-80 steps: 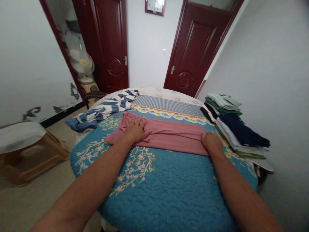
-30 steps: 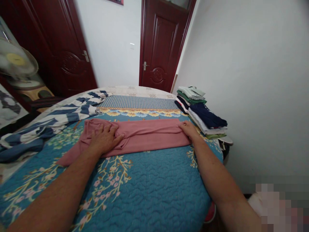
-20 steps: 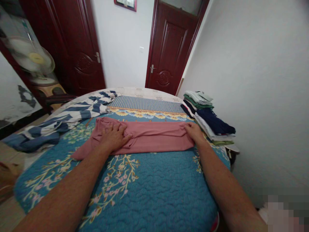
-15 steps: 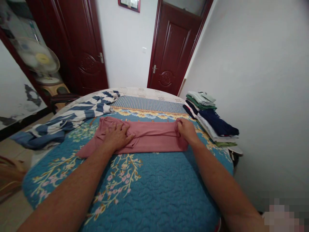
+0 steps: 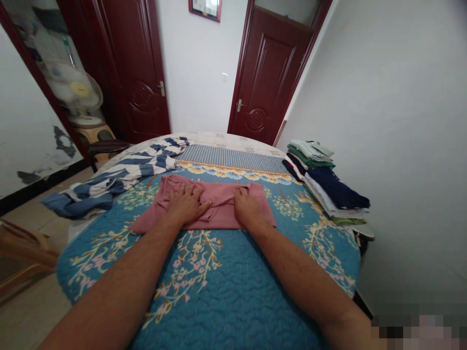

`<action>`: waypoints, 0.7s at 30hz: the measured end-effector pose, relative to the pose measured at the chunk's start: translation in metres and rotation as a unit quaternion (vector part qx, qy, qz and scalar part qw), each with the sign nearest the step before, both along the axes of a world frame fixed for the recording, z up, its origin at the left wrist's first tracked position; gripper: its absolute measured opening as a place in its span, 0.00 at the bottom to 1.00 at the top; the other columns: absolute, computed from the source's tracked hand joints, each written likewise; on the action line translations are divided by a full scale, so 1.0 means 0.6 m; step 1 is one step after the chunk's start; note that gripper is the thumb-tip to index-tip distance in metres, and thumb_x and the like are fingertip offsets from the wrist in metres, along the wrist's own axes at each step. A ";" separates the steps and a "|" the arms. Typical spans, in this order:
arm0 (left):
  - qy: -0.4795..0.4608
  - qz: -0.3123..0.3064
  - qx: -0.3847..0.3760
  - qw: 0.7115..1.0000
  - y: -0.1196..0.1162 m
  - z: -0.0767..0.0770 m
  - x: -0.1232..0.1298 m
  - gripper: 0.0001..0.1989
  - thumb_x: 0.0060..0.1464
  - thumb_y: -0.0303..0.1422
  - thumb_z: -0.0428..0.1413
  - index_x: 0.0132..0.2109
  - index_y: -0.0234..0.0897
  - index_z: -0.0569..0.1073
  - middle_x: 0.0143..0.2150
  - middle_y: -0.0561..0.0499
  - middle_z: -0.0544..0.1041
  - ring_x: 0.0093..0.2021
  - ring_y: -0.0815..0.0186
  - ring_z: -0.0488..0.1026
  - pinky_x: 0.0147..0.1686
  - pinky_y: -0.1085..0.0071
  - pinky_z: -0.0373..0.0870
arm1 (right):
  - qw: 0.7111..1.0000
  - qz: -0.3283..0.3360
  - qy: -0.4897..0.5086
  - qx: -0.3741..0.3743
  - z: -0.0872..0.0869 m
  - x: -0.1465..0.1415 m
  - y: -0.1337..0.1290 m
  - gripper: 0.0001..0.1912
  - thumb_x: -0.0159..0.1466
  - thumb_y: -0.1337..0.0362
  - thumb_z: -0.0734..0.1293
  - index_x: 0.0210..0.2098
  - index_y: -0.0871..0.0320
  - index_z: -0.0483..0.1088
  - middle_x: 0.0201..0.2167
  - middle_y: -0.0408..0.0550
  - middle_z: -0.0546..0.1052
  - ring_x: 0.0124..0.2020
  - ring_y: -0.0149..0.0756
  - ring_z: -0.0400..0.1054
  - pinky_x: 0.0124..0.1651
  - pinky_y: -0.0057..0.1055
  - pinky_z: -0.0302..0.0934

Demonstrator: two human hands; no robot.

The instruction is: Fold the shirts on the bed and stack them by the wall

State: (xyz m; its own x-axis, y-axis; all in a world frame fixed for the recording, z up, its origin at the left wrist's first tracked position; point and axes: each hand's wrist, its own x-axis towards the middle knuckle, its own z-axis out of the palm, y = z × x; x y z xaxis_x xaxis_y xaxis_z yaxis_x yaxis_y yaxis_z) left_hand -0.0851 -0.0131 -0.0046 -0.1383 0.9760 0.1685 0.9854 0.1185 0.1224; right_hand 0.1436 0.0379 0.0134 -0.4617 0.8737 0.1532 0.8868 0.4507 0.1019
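Observation:
A pink garment lies across the blue quilted cover, folded into a long band; its exact kind cannot be made out. My left hand rests on its left half, fingers spread and pressing on bunched cloth. Toward the right end, my right hand has its fingers closed on the garment's edge, which is turned over to the left. The cloth under both palms is hidden.
Folded clothes are stacked at the right by the wall. A blue-and-white striped cloth lies crumpled at the left. A wooden chair stands beside the table's left edge, and a fan stands farther back.
My right hand has moved left, bringing the garment's right end over, so the pink band is shorter. My left hand stays on the cloth. The view has shifted slightly.

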 end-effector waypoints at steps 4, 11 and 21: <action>-0.001 0.001 -0.001 1.000 0.002 0.000 -0.001 0.37 0.67 0.57 0.49 0.73 0.42 0.70 0.78 0.36 0.63 0.78 0.31 0.52 0.70 0.30 0.52 | 1.000 0.007 0.000 -0.006 0.009 0.003 0.001 0.27 0.73 0.73 0.57 0.69 0.64 0.67 0.69 0.69 0.69 0.55 0.45 0.78 0.53 0.36 0.73; -0.004 -0.001 0.002 1.000 0.004 -0.005 -0.004 0.37 0.67 0.58 0.48 0.74 0.43 0.69 0.78 0.36 0.63 0.78 0.31 0.52 0.71 0.29 0.49 | 0.998 0.040 -0.014 -0.035 0.013 -0.014 -0.002 0.23 0.75 0.71 0.57 0.65 0.65 0.71 0.60 0.69 0.77 0.54 0.47 0.79 0.54 0.37 0.71; -0.009 -0.003 -0.008 1.000 0.000 0.002 -0.002 0.37 0.67 0.58 0.48 0.74 0.42 0.69 0.78 0.37 0.63 0.78 0.31 0.52 0.71 0.31 0.50 | 0.990 0.023 0.102 -0.091 0.050 0.054 -0.015 0.29 0.71 0.58 0.68 0.69 0.61 0.66 0.62 0.63 0.78 0.59 0.50 0.75 0.59 0.38 0.65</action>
